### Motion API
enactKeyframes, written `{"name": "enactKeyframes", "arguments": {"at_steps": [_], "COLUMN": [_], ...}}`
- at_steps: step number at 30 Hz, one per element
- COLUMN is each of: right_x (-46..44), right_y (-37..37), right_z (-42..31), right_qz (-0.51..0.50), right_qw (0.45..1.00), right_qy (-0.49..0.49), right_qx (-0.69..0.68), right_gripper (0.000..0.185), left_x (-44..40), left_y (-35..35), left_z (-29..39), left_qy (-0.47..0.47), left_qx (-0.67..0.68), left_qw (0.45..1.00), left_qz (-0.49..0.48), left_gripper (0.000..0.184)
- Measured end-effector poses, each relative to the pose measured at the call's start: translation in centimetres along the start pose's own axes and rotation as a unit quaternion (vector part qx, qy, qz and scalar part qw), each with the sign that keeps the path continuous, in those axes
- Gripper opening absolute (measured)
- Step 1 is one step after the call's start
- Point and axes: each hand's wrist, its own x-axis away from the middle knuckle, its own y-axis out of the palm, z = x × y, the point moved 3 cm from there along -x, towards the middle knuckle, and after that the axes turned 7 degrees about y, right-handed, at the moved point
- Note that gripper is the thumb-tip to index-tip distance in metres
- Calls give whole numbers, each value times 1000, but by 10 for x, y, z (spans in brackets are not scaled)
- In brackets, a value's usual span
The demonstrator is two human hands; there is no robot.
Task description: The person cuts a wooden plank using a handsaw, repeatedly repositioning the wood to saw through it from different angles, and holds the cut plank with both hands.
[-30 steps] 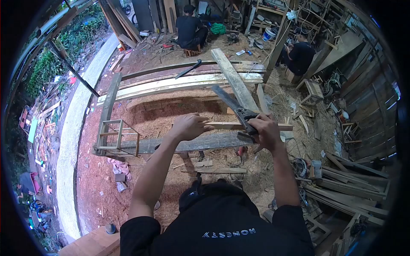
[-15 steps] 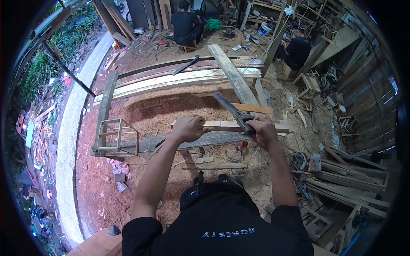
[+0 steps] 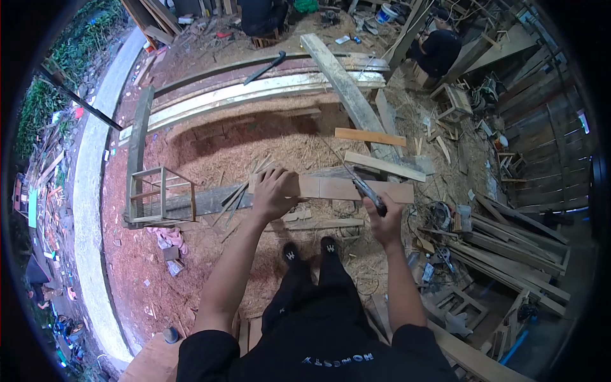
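A flat light-brown board point(image 3: 334, 189) lies along the dark bench plank point(image 3: 213, 199), with a thin line across its face. My left hand point(image 3: 275, 191) is closed over the board's left end and holds it. Wrapped round the handle of a saw point(image 3: 366, 191), my right hand point(image 3: 385, 216) is at the board's right part. The saw's blade shows edge-on as a thin line reaching up and left from the handle. Just beyond the board lie a pale wood strip point(image 3: 384, 167) and an orange-brown piece point(image 3: 370, 137).
A small wooden frame point(image 3: 162, 195) stands at the bench's left end. Another handsaw point(image 3: 265, 67) rests on long planks point(image 3: 254, 95) farther off. Two people sit at the back, one in the middle point(image 3: 264, 16) and one at the right point(image 3: 439, 51). Lumber point(image 3: 509, 261) is stacked at right.
The view has tilted down. The saw has turned from showing its flat side to edge-on and come down to the board. My left hand has closed onto the board, whose broad face now shows.
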Motion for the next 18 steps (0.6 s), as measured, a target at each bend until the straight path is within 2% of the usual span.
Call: {"name": "enactKeyframes", "arguments": {"at_steps": [3,4,6,8,11,14,16,18], "right_x": [20,27,40,54,79,98,105,107], "right_y": [35,47,78,105,164,210,239,266], "right_z": [38,51,76,99,155,203,228,251], "right_qz": [-4,-9,-13,-42,-61,-50,-46,-12], "right_qw": [985,984,964,957,892,910,903,902], "right_qy": [126,132,148,188,242,251,277,244], "right_qx": [-121,-118,-220,-215,-377,-326,-325,-356], "right_gripper": [34,34,34,35,37,38,40,40], "left_x": [11,15,27,36,43,37,26,19], "left_y": [44,61,99,138,205,274,308,339], "left_z": [-24,-34,-56,-77,-111,-145,-164,-180], "left_qy": [9,4,-27,-43,-71,-93,-105,-109], "left_qx": [19,23,19,13,19,33,20,7], "left_qw": [999,999,999,999,997,994,991,991], "left_qz": [28,23,6,-2,21,44,77,73], "left_gripper": [70,70,72,72,71,69,66,65]}}
